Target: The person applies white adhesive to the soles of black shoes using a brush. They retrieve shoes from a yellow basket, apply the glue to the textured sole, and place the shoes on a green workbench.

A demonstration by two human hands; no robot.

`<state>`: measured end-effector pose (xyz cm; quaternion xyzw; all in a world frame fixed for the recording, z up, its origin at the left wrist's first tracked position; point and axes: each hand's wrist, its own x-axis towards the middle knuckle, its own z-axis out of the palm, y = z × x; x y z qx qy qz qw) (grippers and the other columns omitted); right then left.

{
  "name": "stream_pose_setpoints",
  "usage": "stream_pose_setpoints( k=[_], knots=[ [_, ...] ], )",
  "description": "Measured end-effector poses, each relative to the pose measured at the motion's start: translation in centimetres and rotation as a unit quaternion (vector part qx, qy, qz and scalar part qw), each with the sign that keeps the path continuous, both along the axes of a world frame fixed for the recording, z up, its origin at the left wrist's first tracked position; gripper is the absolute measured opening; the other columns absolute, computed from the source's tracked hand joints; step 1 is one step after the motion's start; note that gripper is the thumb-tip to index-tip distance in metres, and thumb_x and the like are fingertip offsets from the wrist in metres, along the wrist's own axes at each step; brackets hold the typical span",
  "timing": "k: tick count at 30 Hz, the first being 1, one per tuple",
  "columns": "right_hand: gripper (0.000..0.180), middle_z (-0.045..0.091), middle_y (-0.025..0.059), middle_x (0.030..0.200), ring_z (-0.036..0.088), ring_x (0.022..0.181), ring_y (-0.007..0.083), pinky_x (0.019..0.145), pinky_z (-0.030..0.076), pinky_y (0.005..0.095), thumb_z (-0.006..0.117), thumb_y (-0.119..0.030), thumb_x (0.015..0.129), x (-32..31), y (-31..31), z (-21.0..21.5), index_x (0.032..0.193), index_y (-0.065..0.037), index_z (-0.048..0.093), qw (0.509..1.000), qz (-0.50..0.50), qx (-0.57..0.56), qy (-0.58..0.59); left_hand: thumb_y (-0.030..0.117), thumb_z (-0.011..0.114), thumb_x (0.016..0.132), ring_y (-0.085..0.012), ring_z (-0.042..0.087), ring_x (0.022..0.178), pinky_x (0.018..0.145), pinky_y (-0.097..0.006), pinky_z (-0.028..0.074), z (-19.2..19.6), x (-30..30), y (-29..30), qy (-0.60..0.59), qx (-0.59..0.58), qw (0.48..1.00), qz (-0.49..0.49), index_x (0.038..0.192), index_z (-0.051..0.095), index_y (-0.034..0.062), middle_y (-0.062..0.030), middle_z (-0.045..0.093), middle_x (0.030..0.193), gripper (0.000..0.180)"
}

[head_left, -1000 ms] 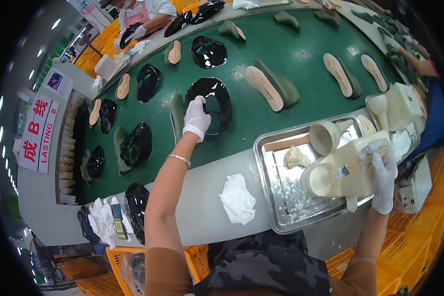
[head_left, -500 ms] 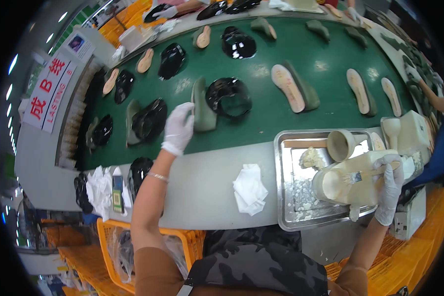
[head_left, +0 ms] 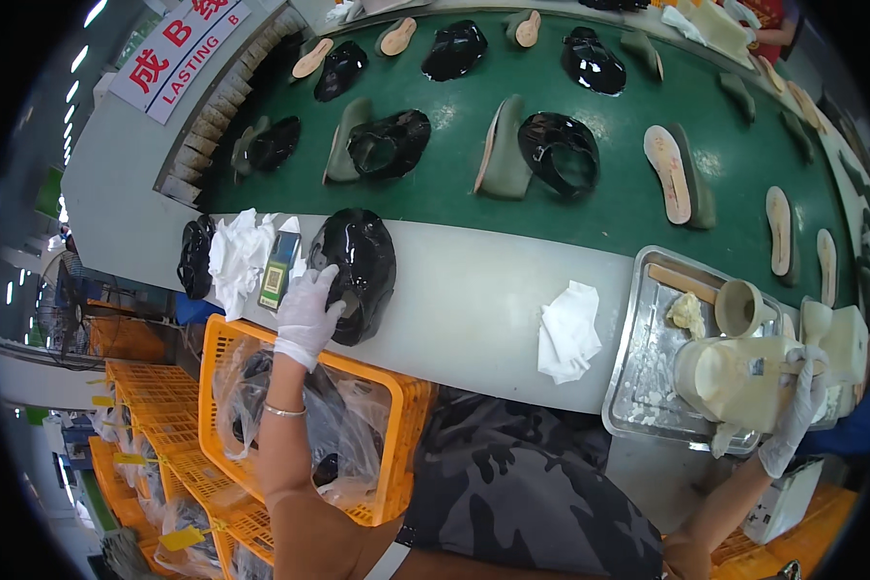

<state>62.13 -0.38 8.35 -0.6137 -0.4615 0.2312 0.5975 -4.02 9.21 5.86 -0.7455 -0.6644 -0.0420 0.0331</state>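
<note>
My left hand (head_left: 307, 314), in a white glove, is at the near left edge of a glossy black shoe upper (head_left: 365, 256) on the pale bench edge. Its fingers and thumb close on that edge, though the fingertips are partly covered. At the right, my gloved right hand (head_left: 800, 396) grips a brush (head_left: 783, 367) by its wooden handle. The brush head lies over a cream plastic container (head_left: 715, 387), which stands in a metal tray (head_left: 621, 387). A beige cup (head_left: 739, 309) and a yellowish lump (head_left: 686, 314) are in the tray too.
Shoe lasts with pale insoles (head_left: 669, 174) and black uppers (head_left: 559, 155) stand on the green belt (head_left: 454, 198). A white cloth (head_left: 567, 333) lies mid-bench. Beside the left hand are a green box (head_left: 278, 266) and crumpled white cloths (head_left: 240, 261). An orange crate (head_left: 396, 454) stands below.
My left hand has come back from the green last on the belt to the black upper on the bench. The view has swung left. My right hand still holds the brush at the container.
</note>
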Motion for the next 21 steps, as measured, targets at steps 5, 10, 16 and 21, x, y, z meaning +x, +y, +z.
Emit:
stream_pose_setpoints(
  k=[5, 10, 16, 21],
  knots=[
    [0.016, 0.057, 0.0017, 0.09, 0.044, 0.064, 0.005, 0.059, 0.036, 0.0165, 0.049, -0.019, 0.097, 0.2, 0.1, -0.1, 0.107, -0.006, 0.053, 0.999, 0.027, 0.014, 0.016, 0.009, 0.063, 0.075, -0.0307, 0.056, 0.084, 0.071, -0.04, 0.047, -1.1, 0.7, -0.1, 0.062, 0.029, 0.997, 0.022, 0.104, 0.057, 0.0086, -0.0118, 0.054, 0.089, 0.03],
    [0.016, 0.058, 0.0024, 0.09, 0.047, 0.065, 0.0055, 0.059, 0.038, 0.0173, 0.049, -0.018, 0.097, 0.8, 0.0, -0.2, 0.107, -0.006, 0.054, 1.0, 0.017, 0.012, -0.008, -0.003, 0.055, 0.073, -0.0342, 0.057, 0.08, 0.069, -0.041, 0.047, 2.3, 1.4, -2.8, 0.0, 0.114, 0.993, 0.021, 0.097, 0.058, 0.0054, -0.0139, 0.055, 0.093, 0.026],
    [0.017, 0.061, 0.0021, 0.093, 0.056, 0.077, 0.0076, 0.06, 0.044, 0.0198, 0.053, -0.016, 0.095, -3.3, 0.4, 1.3, 0.107, -0.005, 0.058, 0.985, -0.162, 0.053, 0.034, -0.014, 0.049, 0.076, -0.0318, 0.057, 0.107, 0.088, -0.036, 0.047, 6.3, 3.9, -4.0, -0.276, 0.3, 0.912, -0.054, 0.105, 0.056, 0.0018, -0.02, 0.055, 0.119, 0.034],
    [0.007, 0.063, 0.0032, 0.089, 0.056, 0.071, 0.0081, 0.063, 0.047, 0.0218, 0.057, -0.008, 0.092, -10.8, -2.5, 0.2, 0.098, -0.004, 0.058, 0.992, -0.078, 0.01, -0.095, 0.014, 0.049, 0.091, -0.0314, 0.057, 0.104, 0.077, -0.036, 0.054, 5.0, 6.7, -2.3, -0.308, 0.302, 0.889, -0.151, 0.12, 0.045, -0.0018, -0.0228, 0.052, 0.12, 0.033]
  ],
)
